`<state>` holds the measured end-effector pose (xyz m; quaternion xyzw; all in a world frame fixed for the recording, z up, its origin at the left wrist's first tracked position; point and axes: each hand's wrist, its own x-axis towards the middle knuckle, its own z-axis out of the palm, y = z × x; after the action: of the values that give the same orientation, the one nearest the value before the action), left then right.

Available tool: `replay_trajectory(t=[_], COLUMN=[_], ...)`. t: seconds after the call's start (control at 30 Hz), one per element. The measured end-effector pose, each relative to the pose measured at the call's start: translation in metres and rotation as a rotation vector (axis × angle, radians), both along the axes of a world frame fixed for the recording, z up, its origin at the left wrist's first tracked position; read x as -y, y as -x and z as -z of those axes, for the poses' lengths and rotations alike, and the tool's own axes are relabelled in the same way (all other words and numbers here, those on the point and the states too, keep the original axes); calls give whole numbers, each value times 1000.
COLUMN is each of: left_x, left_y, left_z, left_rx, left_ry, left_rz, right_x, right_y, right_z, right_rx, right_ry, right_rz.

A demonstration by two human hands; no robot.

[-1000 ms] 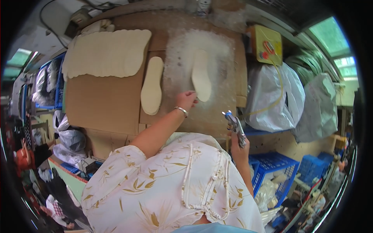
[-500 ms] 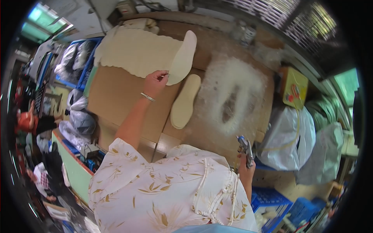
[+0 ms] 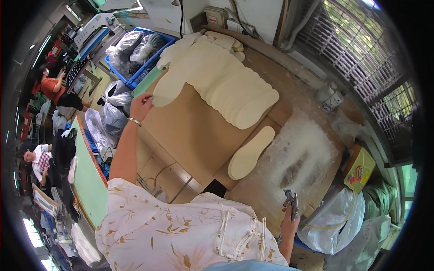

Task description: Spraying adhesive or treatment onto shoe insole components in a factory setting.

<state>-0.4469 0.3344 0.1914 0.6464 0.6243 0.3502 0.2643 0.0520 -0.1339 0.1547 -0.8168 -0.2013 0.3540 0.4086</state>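
Note:
My left hand [image 3: 141,107] pinches the near end of a cream insole [image 3: 170,89], its far part beside a spread of insoles. That spread of overlapping cream insoles [image 3: 226,86] fans across the cardboard [image 3: 181,131]. A small stack of insoles [image 3: 251,153] lies apart, nearer to me. In my right hand [image 3: 288,226] is a silver spray gun [image 3: 293,204] with a blue tip, held upright over the near right edge of the work surface. My fingers wrap round its handle.
White spray residue [image 3: 312,140] covers the board at the right. Beyond it stands a small can [image 3: 333,101]. A yellow container [image 3: 360,169] with a hose and a white plastic bag [image 3: 334,221] sit right. A blue crate [image 3: 135,77] of bagged goods stands left; two people are farther left.
My left hand has moved left, and the insole in it now lies at the left side of the spread. The view has turned; the spray gun stays in my right hand.

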Motion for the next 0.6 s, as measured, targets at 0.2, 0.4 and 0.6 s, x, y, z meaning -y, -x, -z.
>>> replay_trajectory(t=[0.2,0.4,0.6], left_x=[-70,-107,-111], left_y=[98,154,183], left_z=[48,112,135], left_rx=[139,156,98], left_ry=[127,353,450], left_rz=[-58,-198,-244], right_x=[-21,-45,-51], right_y=[13,43,53], right_z=[-12,-31,-35], right_rx=[39,105,128], right_ry=[28,25,66], right_rz=[145,227,219])
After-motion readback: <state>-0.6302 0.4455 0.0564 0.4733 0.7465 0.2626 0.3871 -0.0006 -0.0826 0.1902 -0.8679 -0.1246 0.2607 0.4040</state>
